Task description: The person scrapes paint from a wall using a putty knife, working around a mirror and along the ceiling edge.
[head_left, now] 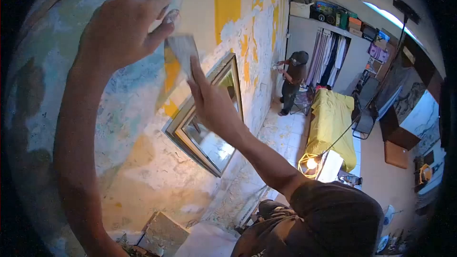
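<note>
My right hand is closed around a scraper, its broad blade up against the painted wall and slightly blurred. Just to the left and higher, my left hand is raised at the wall. Its fingers are curled, with thumb and fingertips close together and whitish at the tips; whatever they may pinch is too small to make out. Peeling yellow paint shows on the wall above, among patches of white and pale blue. Below my right hand, a framed glass pane sits in the wall, partly covered by that hand.
Farther along the wall stands another person in dark clothes, hands near the wall. A yellow cloth covers a long piece of furniture. A lit caged lamp hangs to my right. Boxes top the wardrobe.
</note>
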Motion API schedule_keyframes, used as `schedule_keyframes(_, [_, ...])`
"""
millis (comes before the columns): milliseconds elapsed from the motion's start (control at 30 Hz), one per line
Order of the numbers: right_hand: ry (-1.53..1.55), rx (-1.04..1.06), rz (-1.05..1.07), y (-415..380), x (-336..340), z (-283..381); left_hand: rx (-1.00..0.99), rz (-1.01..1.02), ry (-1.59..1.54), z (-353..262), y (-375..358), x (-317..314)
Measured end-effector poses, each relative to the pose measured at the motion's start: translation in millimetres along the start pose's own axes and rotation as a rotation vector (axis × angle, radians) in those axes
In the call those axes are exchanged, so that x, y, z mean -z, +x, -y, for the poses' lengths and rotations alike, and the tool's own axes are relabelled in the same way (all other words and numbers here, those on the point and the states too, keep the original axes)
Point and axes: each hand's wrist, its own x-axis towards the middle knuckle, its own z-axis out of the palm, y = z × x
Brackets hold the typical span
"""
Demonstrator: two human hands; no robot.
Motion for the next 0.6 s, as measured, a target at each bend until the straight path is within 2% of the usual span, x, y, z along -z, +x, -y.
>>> schedule_keyframes(67, [-0.024, -0.116, -0.056, 17.3, 1.7, 13.1, -0.006, -0.012, -0.027, -0.9, -0.7, 3.7])
schedule_keyframes(100, [0.029, -0.148, -0.106, 16.5, -6.1, 15.0, -0.075, 0.023, -0.014, 4.0, 9.4, 4.6])
schedule_keyframes(167, [0.067, -0.083, -0.110, 2.9, -14.9, 15.9, -0.103, -0.008, -0.023, 8.6, 6.4, 0.6])
schedule_keyframes(200, [-0.007, -0.147, -0.012, -12.2, -17.1, 21.0, -0.109, -0.007, -0.012, 7.5, 7.7, 3.7])
schedule_keyframes(233, [-0.065, -0.092, 0.044, -33.4, -30.3, 13.0, -0.091, 0.022, -0.015, 3.5, 9.2, 7.8])
schedule_keyframes(333, [0.083, 0.024, 0.012, -44.5, -32.3, 5.6, -0.080, 0.038, -0.001, 2.1, 8.0, 9.9])
schedule_keyframes(433, [0.044, -0.079, 0.034, -12.6, -8.8, 11.4, -0.090, 0.010, -0.028, 7.8, 9.0, 3.5])
schedule_keyframes(500, [0.104, 0.011, -0.104, 3.5, -11.6, 14.3, -0.096, -0.008, -0.052, 7.8, 10.0, 1.5])
schedule_keyframes(533, [0.117, -0.068, -0.131, 2.2, -9.5, 19.8, -0.111, -0.016, -0.023, 6.9, 8.7, 2.6])
schedule_keyframes(600, [0.082, -0.055, -0.096, -19.1, -16.6, 17.7, -0.113, -0.033, 0.023, 7.7, 10.8, 6.4])
